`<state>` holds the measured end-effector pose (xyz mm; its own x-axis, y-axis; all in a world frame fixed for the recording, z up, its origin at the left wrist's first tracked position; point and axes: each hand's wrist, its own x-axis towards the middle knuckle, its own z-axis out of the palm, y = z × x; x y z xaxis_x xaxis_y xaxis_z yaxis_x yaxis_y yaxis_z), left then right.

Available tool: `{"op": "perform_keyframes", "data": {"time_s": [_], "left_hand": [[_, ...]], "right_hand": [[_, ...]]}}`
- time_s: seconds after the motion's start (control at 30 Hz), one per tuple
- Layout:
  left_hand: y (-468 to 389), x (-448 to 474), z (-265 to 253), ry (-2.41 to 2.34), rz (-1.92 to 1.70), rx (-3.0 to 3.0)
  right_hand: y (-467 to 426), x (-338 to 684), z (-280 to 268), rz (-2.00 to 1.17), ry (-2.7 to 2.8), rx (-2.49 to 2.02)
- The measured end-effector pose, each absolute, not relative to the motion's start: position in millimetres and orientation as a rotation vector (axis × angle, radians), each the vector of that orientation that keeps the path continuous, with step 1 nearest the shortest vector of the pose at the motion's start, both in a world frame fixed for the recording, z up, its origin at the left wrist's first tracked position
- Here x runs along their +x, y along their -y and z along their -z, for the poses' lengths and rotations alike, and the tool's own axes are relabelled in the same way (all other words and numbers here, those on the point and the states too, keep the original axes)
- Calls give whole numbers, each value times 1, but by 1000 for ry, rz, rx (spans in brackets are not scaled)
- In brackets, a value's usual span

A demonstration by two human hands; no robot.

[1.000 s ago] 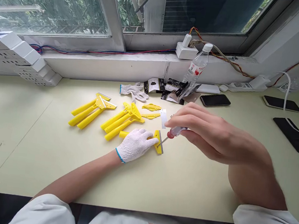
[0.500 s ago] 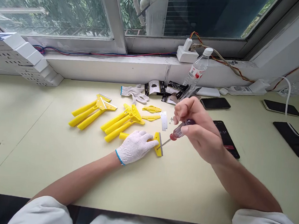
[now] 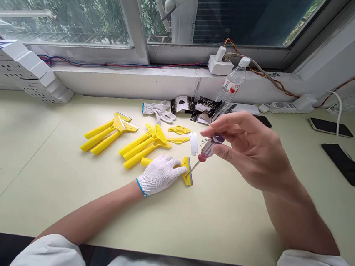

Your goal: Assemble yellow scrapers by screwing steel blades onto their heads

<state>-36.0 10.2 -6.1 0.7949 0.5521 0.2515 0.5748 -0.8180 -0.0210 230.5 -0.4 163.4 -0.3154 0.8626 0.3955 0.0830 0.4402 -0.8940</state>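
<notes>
My left hand (image 3: 162,173), in a white knit glove with a blue cuff, presses a yellow scraper (image 3: 187,169) down on the table, its fingers closed around the handle. A metal blade edge lines the right side of the scraper's head. Bare, my right hand (image 3: 248,150) grips a screwdriver (image 3: 208,147) with a clear and purple handle between thumb and fingers. The shaft slants down to the left, its tip on the scraper's head. Close by lie two yellow plates (image 3: 179,130), flat metal blades (image 3: 193,143) and several small screws (image 3: 204,141).
More yellow scrapers lie in two groups, one farther left (image 3: 110,135) and one nearer (image 3: 146,144). Behind them are a spare glove (image 3: 160,111), black packaging (image 3: 183,104) and a water bottle (image 3: 232,86). Phones (image 3: 330,127) and a charging cable sit at the right; white boxes (image 3: 29,70) are stacked at the left.
My right hand has shifted and turned, its fingers now more outstretched over the screwdriver handle, which stands steeper. My left hand and the scraper have stayed in place.
</notes>
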Motion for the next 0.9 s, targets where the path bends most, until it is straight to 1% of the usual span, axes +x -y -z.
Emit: {"op": "perform_keyframes", "data": {"time_s": [0.13,0.23,0.3,0.43,0.47,0.5,0.57,0.67,0.73,0.83,0.9], "left_hand": [[-11,-37,8,913,360,-2896],[-12,-37,9,904,365,-2906],[-12,-37,8,901,366,-2911],[-11,-37,8,911,372,-2913],[-11,-38,8,912,377,-2912],[-11,-38,8,913,381,-2909],[-11,-38,8,913,389,-2901],[-11,-38,8,908,386,-2895],[-11,-38,8,905,377,-2896],[-11,-37,8,918,373,-2905],[-11,-37,8,926,370,-2911]], "right_hand": [[2,229,-167,-1187,1702,-713],[5,228,-174,-1173,1943,-824],[9,226,-176,-979,2076,-981],[14,222,-174,-332,2064,-1443],[14,224,-173,-246,2069,-1515],[14,227,-172,-226,2099,-1539],[12,236,-174,-328,2219,-1430],[12,250,-182,-524,2358,-1106],[13,254,-187,-593,2386,-952],[15,248,-187,-588,2425,-853],[14,240,-182,-444,2438,-923]]}}
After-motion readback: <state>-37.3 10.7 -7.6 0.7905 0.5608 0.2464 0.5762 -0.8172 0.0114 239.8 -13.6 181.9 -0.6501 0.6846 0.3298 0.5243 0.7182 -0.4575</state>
